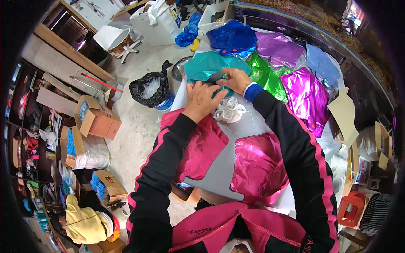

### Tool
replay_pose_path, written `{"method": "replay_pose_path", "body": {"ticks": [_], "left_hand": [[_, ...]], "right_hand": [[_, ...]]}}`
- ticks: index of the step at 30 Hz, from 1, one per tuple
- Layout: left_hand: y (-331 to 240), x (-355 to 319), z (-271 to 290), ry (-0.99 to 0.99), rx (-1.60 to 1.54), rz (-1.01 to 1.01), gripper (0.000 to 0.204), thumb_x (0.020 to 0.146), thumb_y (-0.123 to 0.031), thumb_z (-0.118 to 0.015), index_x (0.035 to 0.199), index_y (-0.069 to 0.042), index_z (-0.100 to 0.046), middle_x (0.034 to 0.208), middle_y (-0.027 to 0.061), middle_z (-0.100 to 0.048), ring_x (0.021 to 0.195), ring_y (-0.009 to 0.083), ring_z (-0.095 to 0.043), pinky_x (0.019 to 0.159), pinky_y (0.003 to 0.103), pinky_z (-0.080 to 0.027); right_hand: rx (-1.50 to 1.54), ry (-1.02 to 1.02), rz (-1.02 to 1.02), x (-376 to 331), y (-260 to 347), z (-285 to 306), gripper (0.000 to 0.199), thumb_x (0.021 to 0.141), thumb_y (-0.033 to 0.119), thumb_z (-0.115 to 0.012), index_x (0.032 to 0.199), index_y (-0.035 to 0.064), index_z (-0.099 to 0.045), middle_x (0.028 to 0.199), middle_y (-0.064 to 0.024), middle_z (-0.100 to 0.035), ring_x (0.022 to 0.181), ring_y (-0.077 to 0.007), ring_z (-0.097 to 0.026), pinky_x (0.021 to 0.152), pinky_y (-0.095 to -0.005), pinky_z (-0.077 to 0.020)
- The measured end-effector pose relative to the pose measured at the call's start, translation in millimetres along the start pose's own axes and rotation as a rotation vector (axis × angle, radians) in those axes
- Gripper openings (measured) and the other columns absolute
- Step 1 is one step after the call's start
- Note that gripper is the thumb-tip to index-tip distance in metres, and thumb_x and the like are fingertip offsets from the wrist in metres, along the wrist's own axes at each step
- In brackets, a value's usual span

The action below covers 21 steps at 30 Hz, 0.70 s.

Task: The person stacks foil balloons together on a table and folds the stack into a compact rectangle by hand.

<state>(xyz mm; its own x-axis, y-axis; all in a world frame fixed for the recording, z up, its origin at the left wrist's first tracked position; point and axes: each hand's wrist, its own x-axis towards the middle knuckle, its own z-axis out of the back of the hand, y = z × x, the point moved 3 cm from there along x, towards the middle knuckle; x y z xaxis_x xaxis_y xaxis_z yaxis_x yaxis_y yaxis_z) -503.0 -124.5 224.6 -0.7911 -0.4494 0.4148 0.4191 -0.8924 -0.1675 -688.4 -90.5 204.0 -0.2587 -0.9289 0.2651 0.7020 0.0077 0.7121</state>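
A teal foil balloon (206, 66), flat and uninflated, lies toward the far side of the table. My right hand (237, 80) pinches its near edge with bent fingers. Close beside it, my left hand (199, 101) is closed at the same edge, its thumb pointing toward the right hand; its fingertips are partly hidden. Just below the hands sits a bunch of coiled white string (229, 110). Two flat pink foil balloons, one on the left (204, 147) and one on the right (258, 166), lie nearer to me under my forearms.
Blue (233, 37), purple (279, 48), green (266, 76) and magenta (307, 99) foil balloons cover the table's far right. A black-lined bin (149, 89) stands left of the table. Open cardboard boxes (99, 120) and a white swivel chair (112, 39) stand farther left.
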Motion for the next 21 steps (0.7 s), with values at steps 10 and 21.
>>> {"method": "replay_pose_path", "body": {"ticks": [10,21], "left_hand": [[9,29,-15,0.107,0.032,-0.064,0.038,0.095,-0.042,-0.061,0.120,-0.017,-0.075,0.104,0.0120,-0.073,0.093,0.0340,-0.065,0.086,0.053,-0.044],[22,43,-66,-0.172,0.153,-0.057,0.032,0.076,-0.041,-0.073,0.100,-0.021,-0.066,0.105,0.0054,-0.065,0.098,0.0356,-0.059,0.076,0.056,-0.045]], "right_hand": [[-0.132,-0.092,0.082,14,4,17,0.023,0.092,0.031,-0.071,0.103,0.0108,-0.074,0.091,-0.0235,-0.072,0.090,-0.0445,-0.069,0.078,-0.0526,-0.0537],[-0.108,-0.568,0.356,-95,153,216,0.015,0.099,0.003,-0.060,0.111,-0.0013,-0.068,0.093,-0.0072,-0.069,0.086,-0.0136,-0.061,0.080,-0.0258,-0.0491]]}}
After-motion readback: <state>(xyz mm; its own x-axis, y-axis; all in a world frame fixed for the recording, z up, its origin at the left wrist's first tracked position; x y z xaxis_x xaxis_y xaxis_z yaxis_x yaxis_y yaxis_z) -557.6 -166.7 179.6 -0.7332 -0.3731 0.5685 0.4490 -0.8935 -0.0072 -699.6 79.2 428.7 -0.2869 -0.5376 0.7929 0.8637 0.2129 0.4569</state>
